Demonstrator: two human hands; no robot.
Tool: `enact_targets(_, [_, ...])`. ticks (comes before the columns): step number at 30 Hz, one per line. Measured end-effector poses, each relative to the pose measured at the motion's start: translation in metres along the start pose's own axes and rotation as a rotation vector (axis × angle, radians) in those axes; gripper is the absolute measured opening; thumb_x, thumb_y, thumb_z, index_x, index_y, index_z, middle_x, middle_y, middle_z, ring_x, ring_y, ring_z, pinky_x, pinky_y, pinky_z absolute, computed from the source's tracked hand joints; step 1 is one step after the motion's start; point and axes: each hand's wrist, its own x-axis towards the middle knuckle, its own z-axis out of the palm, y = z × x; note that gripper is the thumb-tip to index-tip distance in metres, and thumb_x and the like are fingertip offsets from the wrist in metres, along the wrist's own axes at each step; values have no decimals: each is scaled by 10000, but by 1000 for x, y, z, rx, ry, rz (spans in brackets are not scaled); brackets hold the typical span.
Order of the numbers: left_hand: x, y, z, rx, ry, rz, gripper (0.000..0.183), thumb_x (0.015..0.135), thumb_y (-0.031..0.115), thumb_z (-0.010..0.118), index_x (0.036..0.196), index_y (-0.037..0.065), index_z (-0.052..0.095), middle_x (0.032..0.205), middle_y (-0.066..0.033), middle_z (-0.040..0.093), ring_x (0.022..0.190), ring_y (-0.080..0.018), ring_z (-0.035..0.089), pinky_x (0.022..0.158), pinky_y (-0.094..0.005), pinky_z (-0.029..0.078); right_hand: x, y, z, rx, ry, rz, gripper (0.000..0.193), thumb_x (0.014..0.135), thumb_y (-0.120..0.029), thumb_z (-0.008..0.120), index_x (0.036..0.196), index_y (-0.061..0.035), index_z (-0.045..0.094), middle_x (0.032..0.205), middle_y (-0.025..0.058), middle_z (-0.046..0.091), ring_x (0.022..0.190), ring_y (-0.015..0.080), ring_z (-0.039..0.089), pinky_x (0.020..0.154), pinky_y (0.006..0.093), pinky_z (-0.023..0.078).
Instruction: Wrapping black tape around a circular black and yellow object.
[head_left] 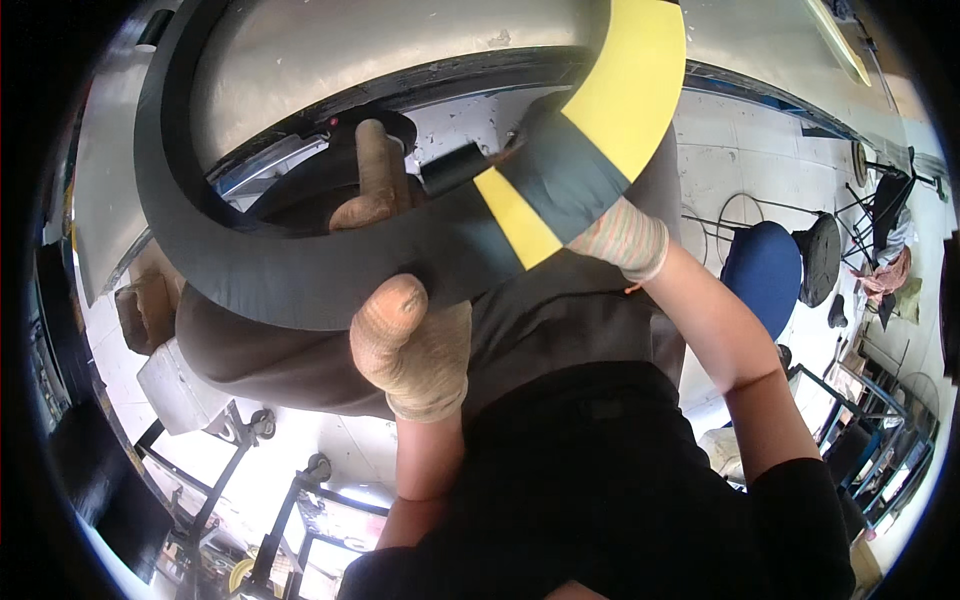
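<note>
Nearest the viewer, at lower centre, a black shirt (590,480) lies between two bare forearms. The left hand (430,350), in a knitted glove on a nearly vertical forearm, clasps the curved black-and-yellow band (310,275): the thumb points upward on the near face, while the fingers pass beneath and reappear inside the curve. The right hand (625,238), also gloved, slants in from the lower right and meets the band's edge; its fingers are hidden, so whether it grips cannot be told. The band sweeps from the upper left through the centre to the upper right, above dark trousers (270,350). Good handling probably calls for supporting both sides of the curve with even pressure, lest it twist or crease. Beyond lie a metal table (400,45), at the top, and a blue stool seat (762,275), at the right.
</note>
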Motion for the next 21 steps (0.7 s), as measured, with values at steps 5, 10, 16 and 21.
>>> enact_targets(5, [-16,18,-7,143,91,-52,640,768,318,730,1306,57,503,1283,-132,521,1154,-208,534,1046,-356,382,51,37,28,504,-9,-119,438,886,-173,664,1286,-44,541,1258,128,578,1218,246,527,1003,354,451])
enact_targets(10, [-19,22,3,47,178,-127,719,760,312,750,1349,53,432,1279,-144,512,1166,-249,530,1040,-376,399,8,3,-8,927,115,110,357,919,-187,625,1220,-6,566,1166,140,611,1051,217,624,861,320,529])
enact_targets(16, [-28,13,1,-68,165,-161,795,744,262,786,1387,43,372,1303,-146,504,1204,-268,512,1053,-403,396,26,-126,-88,1133,-58,579,663,988,-348,426,1340,196,290,841,315,651,493,243,667,405,250,550])
enact_targets(21, [-30,1,-1,27,147,-68,757,749,257,778,1353,-12,409,1294,-130,521,1205,-255,510,1078,-399,363,88,-94,-59,1187,-527,909,541,991,-317,460,1312,112,382,1039,251,637,528,127,580,389,134,457])
